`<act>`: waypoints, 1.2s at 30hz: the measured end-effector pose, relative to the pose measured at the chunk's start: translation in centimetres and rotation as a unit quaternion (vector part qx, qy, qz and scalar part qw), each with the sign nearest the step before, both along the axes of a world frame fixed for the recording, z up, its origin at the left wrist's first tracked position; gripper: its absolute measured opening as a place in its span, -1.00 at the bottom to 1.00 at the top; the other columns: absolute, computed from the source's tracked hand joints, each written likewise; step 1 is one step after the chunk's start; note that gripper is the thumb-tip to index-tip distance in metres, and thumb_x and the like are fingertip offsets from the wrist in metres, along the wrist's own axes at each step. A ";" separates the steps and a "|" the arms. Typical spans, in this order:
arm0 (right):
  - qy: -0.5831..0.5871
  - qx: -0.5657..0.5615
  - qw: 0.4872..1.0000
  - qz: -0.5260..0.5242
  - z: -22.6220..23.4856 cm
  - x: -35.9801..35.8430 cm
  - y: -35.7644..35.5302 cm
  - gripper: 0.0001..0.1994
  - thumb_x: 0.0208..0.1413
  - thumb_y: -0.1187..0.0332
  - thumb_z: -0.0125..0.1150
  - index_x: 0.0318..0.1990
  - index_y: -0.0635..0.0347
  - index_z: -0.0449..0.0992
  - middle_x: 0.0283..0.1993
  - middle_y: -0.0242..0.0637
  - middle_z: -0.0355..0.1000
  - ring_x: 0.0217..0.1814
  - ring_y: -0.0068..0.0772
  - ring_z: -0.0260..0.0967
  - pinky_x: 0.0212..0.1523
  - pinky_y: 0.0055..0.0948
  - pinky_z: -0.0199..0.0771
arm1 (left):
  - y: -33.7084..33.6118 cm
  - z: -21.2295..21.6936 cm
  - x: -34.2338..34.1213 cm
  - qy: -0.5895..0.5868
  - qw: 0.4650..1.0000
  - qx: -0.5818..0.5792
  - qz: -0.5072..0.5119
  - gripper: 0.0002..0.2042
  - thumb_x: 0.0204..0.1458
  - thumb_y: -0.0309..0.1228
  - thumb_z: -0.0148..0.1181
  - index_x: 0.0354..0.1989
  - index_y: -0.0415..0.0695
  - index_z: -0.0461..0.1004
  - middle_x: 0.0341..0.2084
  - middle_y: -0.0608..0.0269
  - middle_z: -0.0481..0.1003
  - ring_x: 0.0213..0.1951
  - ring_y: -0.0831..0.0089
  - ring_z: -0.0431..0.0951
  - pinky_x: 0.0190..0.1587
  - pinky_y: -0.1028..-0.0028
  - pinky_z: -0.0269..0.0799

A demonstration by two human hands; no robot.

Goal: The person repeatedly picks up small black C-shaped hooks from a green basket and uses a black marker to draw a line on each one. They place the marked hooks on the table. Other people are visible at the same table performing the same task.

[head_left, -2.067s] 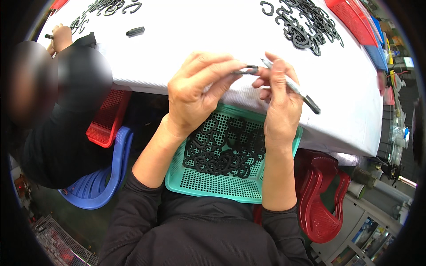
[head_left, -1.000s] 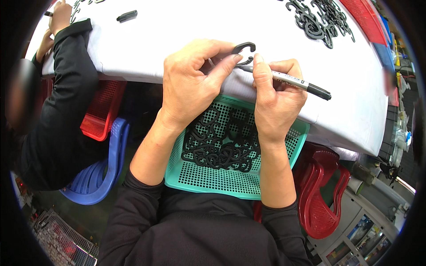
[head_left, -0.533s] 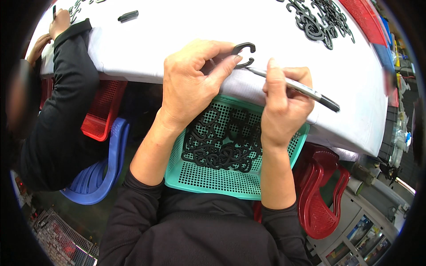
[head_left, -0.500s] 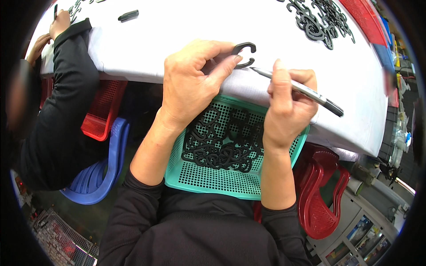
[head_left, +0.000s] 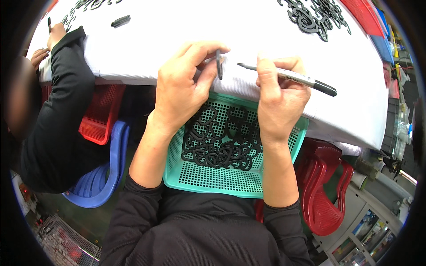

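Here the person sits at a table (head_left: 186,26) draped in white cloth, both forearms in black sleeves reaching up over its near edge. The left hand (head_left: 184,91) is curled closed, pinching a small black hook-shaped part (head_left: 219,64) between thumb and fingertips; the part is turned edge-on to the camera, so it reads as a thin dark sliver held just above the cloth. The right hand (head_left: 279,99) is closed around a marker pen (head_left: 290,76) with a pale grey barrel and a black end, held nearly level, its fine tip pointing left toward the part and stopping just short of it, not touching. On the person's lap, below both wrists and partly under the table edge, rests a teal perforated plastic basket (head_left: 208,177) holding a tangled heap of black hook parts (head_left: 222,142). Farther across the table, at the upper right, lies another heap of the same black parts (head_left: 313,15) on the cloth, and at the upper left a single dark capped marker (head_left: 120,20) lies on its own. To the left sits another person in a black sleeve (head_left: 66,75), their hand up at the table's far corner. A blue plastic chair (head_left: 104,177) and a red basket (head_left: 100,113) stand on the left, and a red plastic stool (head_left: 326,190) on the right.
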State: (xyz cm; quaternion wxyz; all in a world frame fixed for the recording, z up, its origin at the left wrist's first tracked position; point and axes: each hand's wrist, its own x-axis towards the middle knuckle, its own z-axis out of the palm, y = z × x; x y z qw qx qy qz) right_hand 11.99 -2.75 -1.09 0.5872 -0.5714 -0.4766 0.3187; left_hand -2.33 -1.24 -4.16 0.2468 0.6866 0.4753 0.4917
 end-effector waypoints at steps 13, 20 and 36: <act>-0.032 0.021 0.999 0.030 -0.9 -1.1 0.6 -0.80 0.04 0.44 0.28 -0.52 0.19 0.36 -0.64 -0.56 0.25 -0.60 -0.82 0.09 -0.60 -0.73 0.03 | 0.0 0.2 0.0 0.010 1.000 -0.007 -0.001 -0.83 0.06 -0.61 0.14 -0.17 -0.21 0.50 -0.39 0.33 0.58 -0.43 0.73 0.47 -0.41 0.71 0.34; -0.049 0.027 0.998 0.028 -0.8 -1.3 0.7 -0.80 -0.03 0.50 0.28 -0.54 0.24 0.34 -0.68 -0.44 0.32 -0.66 -0.72 0.22 -0.64 -0.65 0.21 | -0.1 0.3 0.1 -0.001 1.000 -0.016 0.007 -0.76 -0.06 -0.67 0.13 -0.20 -0.16 0.52 -0.41 0.28 0.54 -0.44 0.55 0.52 -0.39 0.59 0.42; -0.013 0.088 0.992 -0.086 0.2 4.6 3.2 -0.77 0.27 0.25 0.03 -0.11 0.24 0.42 -0.30 -0.25 0.49 -0.38 -0.56 0.44 -0.47 -0.65 0.26 | 0.1 2.1 -2.4 0.105 0.966 -0.027 -0.234 -0.75 -0.26 -0.43 0.39 -0.30 0.01 0.64 -0.36 0.32 0.56 -0.27 0.42 0.51 -0.13 0.42 0.31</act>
